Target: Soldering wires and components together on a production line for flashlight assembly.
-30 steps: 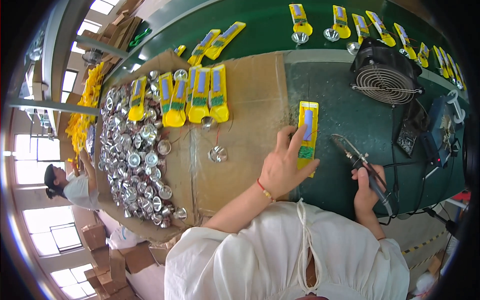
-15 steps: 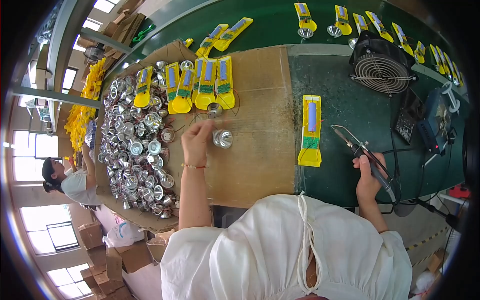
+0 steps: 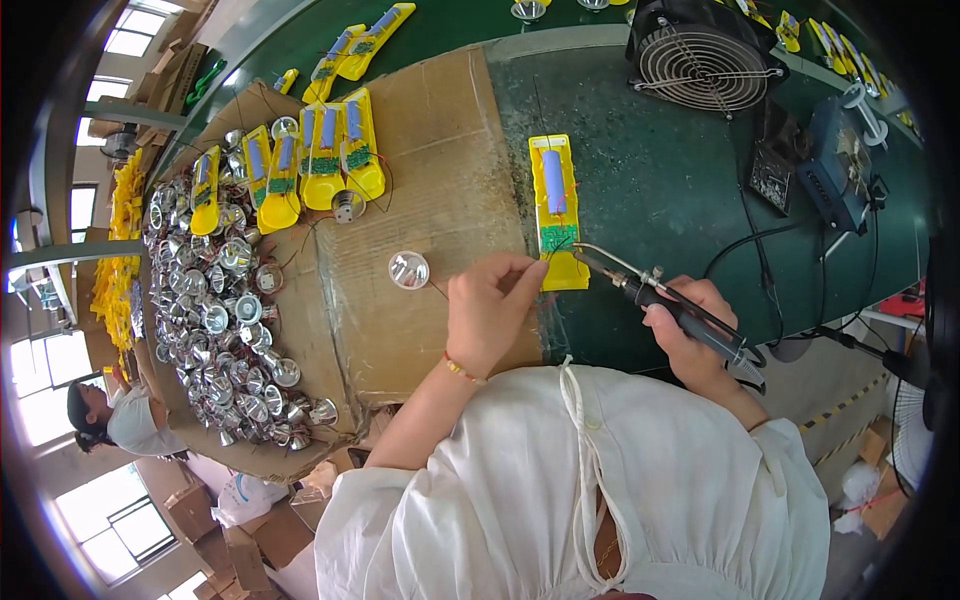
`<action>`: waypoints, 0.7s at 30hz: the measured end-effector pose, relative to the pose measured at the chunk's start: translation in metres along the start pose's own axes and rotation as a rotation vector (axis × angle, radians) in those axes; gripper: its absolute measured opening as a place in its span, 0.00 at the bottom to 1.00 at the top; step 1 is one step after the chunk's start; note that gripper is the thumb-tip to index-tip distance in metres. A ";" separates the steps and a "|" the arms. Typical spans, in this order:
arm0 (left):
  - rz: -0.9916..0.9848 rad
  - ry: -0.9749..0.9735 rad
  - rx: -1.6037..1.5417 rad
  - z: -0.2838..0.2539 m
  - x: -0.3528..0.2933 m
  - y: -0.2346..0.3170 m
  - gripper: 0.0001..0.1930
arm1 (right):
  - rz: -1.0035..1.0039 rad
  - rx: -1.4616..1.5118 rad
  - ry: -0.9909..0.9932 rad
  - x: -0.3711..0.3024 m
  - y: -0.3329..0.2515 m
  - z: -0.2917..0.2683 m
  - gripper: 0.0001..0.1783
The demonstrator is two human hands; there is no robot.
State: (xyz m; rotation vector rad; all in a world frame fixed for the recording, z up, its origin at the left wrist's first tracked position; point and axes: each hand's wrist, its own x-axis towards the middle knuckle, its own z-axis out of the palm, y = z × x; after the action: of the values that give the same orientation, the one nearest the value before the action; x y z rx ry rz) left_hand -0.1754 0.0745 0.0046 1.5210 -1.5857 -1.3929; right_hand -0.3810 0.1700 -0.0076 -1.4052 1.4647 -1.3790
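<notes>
One co-worker (image 3: 135, 415) in a white top is seen far to the left of the left hand (image 3: 487, 308). Nearer, but well apart from that hand, silver cups (image 3: 225, 320) are heaped on brown cardboard (image 3: 440, 130). Ahead and to the left of its grip, several yellow cases (image 3: 278, 212) are laid out, fitted with purple batteries and green boards. A loose cup (image 3: 408, 270) is set just left of the knuckles. The left thumb and forefinger are closed tip to tip; what is pinched there cannot be told. Just beside these fingertips, a yellow case (image 3: 568, 275) is laid lengthwise, its green board (image 3: 560, 236) nearest the pinch, its purple battery (image 3: 554, 182) farther ahead. By the right hand (image 3: 690, 325), a soldering iron (image 3: 700, 330) is gripped in closed fingers, its metal end pointed at the board; whether contact is made cannot be told. Ahead of this grip a black fan (image 3: 705, 68) is placed, and farther right, a blue box (image 3: 835, 175).
</notes>
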 end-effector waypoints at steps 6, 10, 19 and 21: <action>0.132 0.006 0.098 0.010 0.014 -0.011 0.07 | 0.135 0.103 0.121 0.003 0.007 0.012 0.09; 0.087 0.018 0.157 0.012 0.017 -0.009 0.08 | 0.184 0.149 0.130 0.006 0.006 0.013 0.09; 0.051 0.000 0.175 0.011 0.020 -0.004 0.08 | 0.267 0.242 0.159 0.010 0.008 0.017 0.08; 0.040 -0.002 0.188 0.010 0.021 -0.004 0.08 | 0.264 0.291 0.197 0.011 0.005 0.018 0.07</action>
State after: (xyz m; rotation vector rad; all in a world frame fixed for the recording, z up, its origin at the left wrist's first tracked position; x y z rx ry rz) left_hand -0.1877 0.0585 -0.0078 1.5848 -1.7810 -1.2536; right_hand -0.3672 0.1549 -0.0140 -0.8815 1.4422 -1.5182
